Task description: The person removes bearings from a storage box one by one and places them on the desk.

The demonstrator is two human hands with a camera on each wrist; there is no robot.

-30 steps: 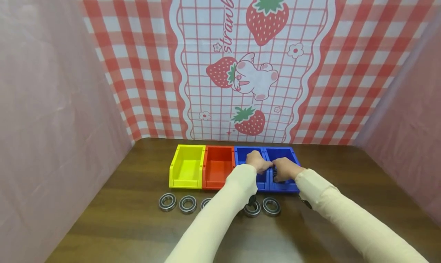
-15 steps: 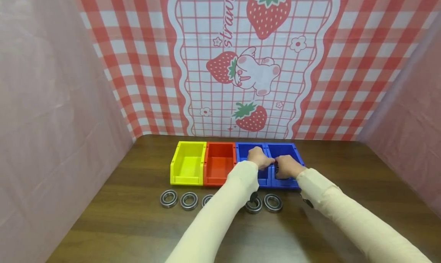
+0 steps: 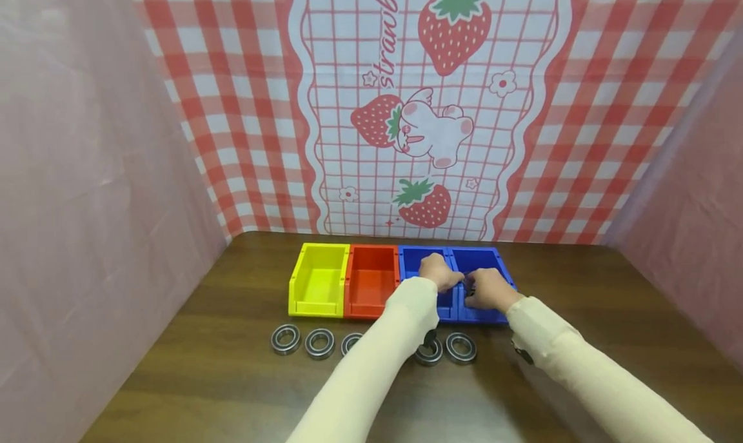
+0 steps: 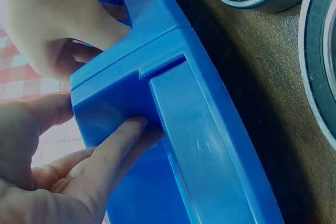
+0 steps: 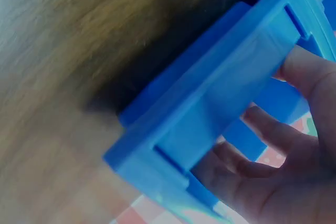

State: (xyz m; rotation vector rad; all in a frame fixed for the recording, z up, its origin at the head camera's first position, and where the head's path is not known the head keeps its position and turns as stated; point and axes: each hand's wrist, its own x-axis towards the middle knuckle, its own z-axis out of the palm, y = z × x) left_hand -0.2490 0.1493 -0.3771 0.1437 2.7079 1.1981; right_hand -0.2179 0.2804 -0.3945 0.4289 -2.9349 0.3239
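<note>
Two blue bins stand side by side at the right end of a row. My left hand (image 3: 438,274) reaches into the left blue bin (image 3: 411,256). In the left wrist view its fingers lie loosely extended inside, and the thumb (image 4: 52,111) touches the edge of the side wall. My right hand (image 3: 490,288) is inside the right blue bin (image 3: 473,258). In the right wrist view, its fingers are spread behind the front lip (image 5: 210,114), the thumb near the side wall. No object shows between the fingers of either hand. The bin floors are partly hidden.
A red bin (image 3: 371,288) and a yellow bin (image 3: 319,285) continue the row leftward. Several ball bearings, including one at the left (image 3: 286,339) and one at the right (image 3: 461,348), line the brown table (image 3: 232,391). My left sleeve covers part of that line.
Both hands stay in the blue bins, with only small shifts of the right hand's fingers. The head view tilts slightly; the bins and bearings keep their places.
</note>
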